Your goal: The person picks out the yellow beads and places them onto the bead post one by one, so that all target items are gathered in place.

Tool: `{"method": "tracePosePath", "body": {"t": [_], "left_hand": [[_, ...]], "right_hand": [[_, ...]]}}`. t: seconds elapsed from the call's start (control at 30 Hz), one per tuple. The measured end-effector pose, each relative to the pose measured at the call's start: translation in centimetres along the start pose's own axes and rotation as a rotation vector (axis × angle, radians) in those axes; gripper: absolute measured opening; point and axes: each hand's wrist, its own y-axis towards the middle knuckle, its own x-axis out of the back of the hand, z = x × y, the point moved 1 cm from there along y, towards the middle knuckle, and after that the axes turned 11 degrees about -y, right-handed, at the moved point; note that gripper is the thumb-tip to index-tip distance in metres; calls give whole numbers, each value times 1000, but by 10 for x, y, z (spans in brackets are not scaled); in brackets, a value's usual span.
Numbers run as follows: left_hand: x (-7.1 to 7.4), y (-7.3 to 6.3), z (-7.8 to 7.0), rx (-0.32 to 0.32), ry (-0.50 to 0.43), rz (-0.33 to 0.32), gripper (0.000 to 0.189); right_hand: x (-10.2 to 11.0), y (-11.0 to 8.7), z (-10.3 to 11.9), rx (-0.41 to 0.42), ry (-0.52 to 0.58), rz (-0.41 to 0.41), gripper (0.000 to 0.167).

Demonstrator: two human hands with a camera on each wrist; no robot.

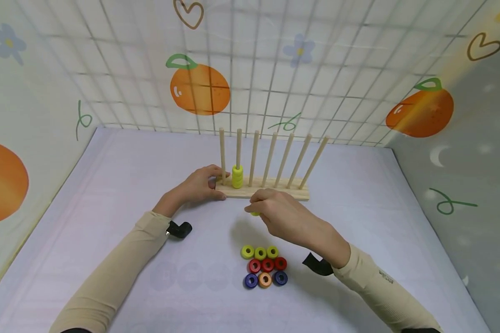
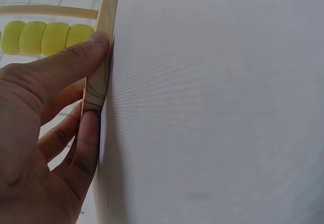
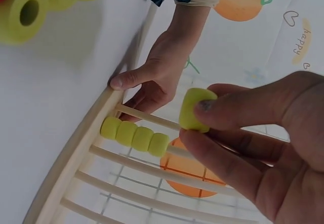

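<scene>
A wooden peg stand (image 1: 271,194) with several upright pegs stands toward the back of the table. Several yellow beads (image 1: 237,178) are stacked on its second peg from the left. My left hand (image 1: 200,184) grips the left end of the stand's base, thumb along the front edge and fingers around the end. In front of the stand, my right hand (image 1: 285,217) is raised above the table and pinches a single yellow bead (image 3: 191,108) between thumb and fingers. The right wrist view shows this bead close to the pegs; in the head view the hand mostly hides it.
Loose beads lie in rows nearer me: three yellow beads (image 1: 260,253), three red beads (image 1: 267,265), then an orange bead (image 1: 265,280) between two blue ones. A printed curtain with grid lines (image 1: 250,69) rises behind the table, with side walls left and right.
</scene>
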Motion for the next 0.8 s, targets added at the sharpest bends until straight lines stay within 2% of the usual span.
{"method": "tracePosePath", "body": {"t": [0.8], "left_hand": [[0,-1,1,-5,-40,4,67]], "right_hand": [[17,11,3,-8,-32,-66,28]]}}
